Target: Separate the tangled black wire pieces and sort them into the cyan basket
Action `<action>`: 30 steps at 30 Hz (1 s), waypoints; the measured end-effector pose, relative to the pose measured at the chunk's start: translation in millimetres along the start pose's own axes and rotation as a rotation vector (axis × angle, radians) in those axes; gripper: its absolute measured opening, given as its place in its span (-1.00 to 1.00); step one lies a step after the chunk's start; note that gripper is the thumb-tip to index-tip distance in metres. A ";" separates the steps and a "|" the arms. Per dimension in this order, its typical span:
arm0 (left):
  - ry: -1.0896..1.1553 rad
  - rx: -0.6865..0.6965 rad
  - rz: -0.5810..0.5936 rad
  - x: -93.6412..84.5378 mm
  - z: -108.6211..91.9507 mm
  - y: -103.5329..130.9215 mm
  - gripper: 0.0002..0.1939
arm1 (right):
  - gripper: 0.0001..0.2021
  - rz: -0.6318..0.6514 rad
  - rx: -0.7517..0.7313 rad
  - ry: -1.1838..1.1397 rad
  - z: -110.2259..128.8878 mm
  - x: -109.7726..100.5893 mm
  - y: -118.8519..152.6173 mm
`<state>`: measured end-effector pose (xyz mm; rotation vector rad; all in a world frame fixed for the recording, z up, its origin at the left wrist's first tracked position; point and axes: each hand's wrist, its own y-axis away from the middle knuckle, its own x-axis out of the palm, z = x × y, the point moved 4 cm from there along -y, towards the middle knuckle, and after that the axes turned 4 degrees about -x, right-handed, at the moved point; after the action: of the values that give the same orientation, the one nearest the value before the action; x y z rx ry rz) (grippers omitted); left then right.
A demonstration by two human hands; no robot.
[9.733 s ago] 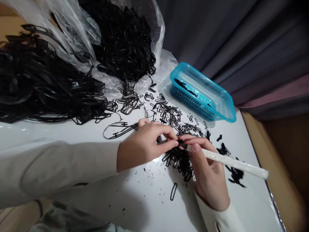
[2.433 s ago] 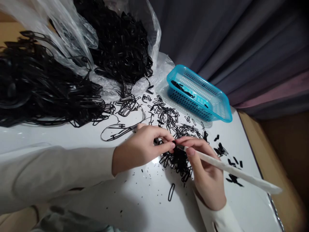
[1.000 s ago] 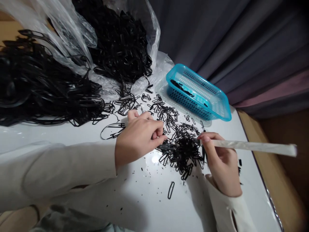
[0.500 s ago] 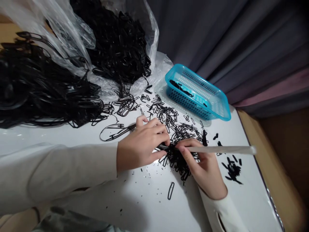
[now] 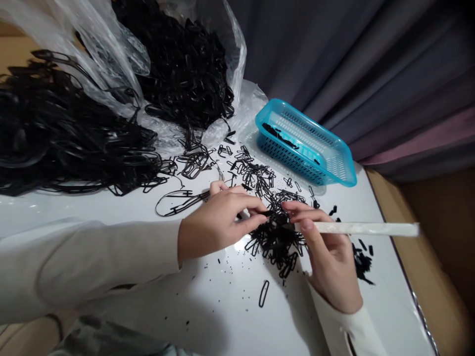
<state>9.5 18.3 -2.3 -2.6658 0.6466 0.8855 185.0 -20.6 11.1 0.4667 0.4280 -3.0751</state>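
My left hand [image 5: 222, 217] is closed in a pinch on a small black piece [image 5: 267, 214] above a heap of black plastic bits [image 5: 278, 244]. Several of those bits are narrow open loops. In my right hand [image 5: 332, 264] is a long, flat, whitish stick [image 5: 371, 228], held between thumb and fingers and pointing off to the right. The stick's near end is by the heap, and its tip is hard to make out. One loose black loop [image 5: 263, 293] lies on the white table [image 5: 200, 316] in front of the heap.
A blue perforated basket [image 5: 345, 163] with a few black pieces inside stands at the back right. Large tangles of black strips [image 5: 63, 133] fill the left, with more in a clear plastic bag [image 5: 237, 54]. Small black pieces [image 5: 361, 264] lie beyond my right hand. A dark curtain [image 5: 334, 49] hangs behind.
My right hand and the whitish stick have moved right, away from my left hand. The left fingers have shifted slightly right, and a gap now shows between the two hands.
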 end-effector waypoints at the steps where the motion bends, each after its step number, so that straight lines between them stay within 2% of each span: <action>1: 0.024 -0.025 0.016 0.9 1.1 -0.2 -0.83 | -0.87 0.025 0.015 -0.036 -0.8 2.7 0.7; 4: 0.066 -0.045 0.052 3.3 1.4 -0.2 -0.80 | -0.87 0.066 0.052 -0.090 -1.9 10.3 2.8; 12: 0.071 -0.024 0.032 6.5 2.4 1.7 -0.81 | -0.86 0.014 0.111 -0.111 -6.4 11.5 5.4; 16: 0.108 -0.065 0.007 3.4 1.9 0.4 -0.87 | -0.87 -0.022 0.104 -0.081 -7.5 9.9 5.1; 22: 0.192 -0.169 0.042 -1.0 -4.2 -0.4 -0.91 | -0.87 -0.046 0.007 0.055 -1.0 11.9 5.0; 30: 0.303 -0.134 0.024 1.1 -3.4 0.0 -0.93 | -0.86 -0.174 -0.174 0.289 10.3 16.0 12.7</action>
<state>12.0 16.6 -0.3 -2.9497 0.7077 0.5510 167.3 -35.0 12.5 0.9165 0.7720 -3.0987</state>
